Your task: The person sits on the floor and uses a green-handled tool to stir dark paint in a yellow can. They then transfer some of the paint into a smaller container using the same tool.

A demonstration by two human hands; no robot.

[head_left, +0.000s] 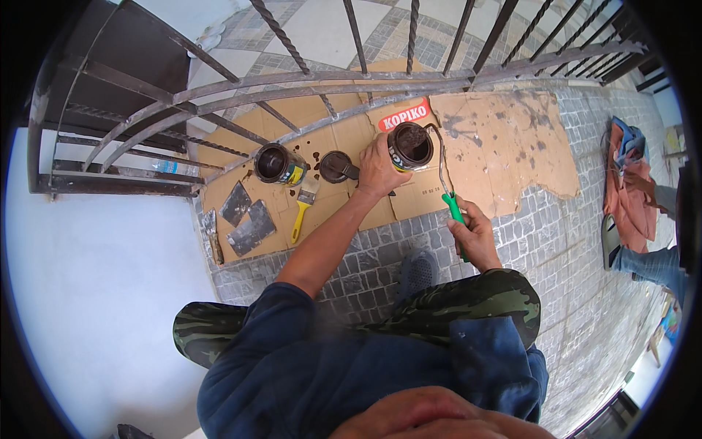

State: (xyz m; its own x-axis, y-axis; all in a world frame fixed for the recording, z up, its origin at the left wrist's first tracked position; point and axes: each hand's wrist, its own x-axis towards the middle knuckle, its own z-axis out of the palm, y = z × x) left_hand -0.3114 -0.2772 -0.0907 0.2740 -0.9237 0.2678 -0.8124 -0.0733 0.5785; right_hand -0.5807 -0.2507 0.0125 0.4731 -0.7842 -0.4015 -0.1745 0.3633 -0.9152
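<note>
My left hand (380, 168) is wrapped around the side of a small dark paint can (395, 156) and tilts it a little. In my right hand (475, 235) is the green handle of a small paint roller (453, 208). Its bent wire frame runs up to the can, and the dark roller head sits inside the can's mouth. Left of my left hand lies a paint-smeared can lid (335, 166). Beyond it stands a second open can (272, 162) of dark paint. A paintbrush with a yellow handle (300, 219) rests on the cardboard.
Flattened, paint-spotted cardboard (512, 154) covers the stone-patterned floor under a metal railing (307, 84). Two dark scraper-like plates (252, 230) and a worn tool (213, 235) lie at the left. A white wall stands at left. Another person (643, 252) holds reddish cloth at the right.
</note>
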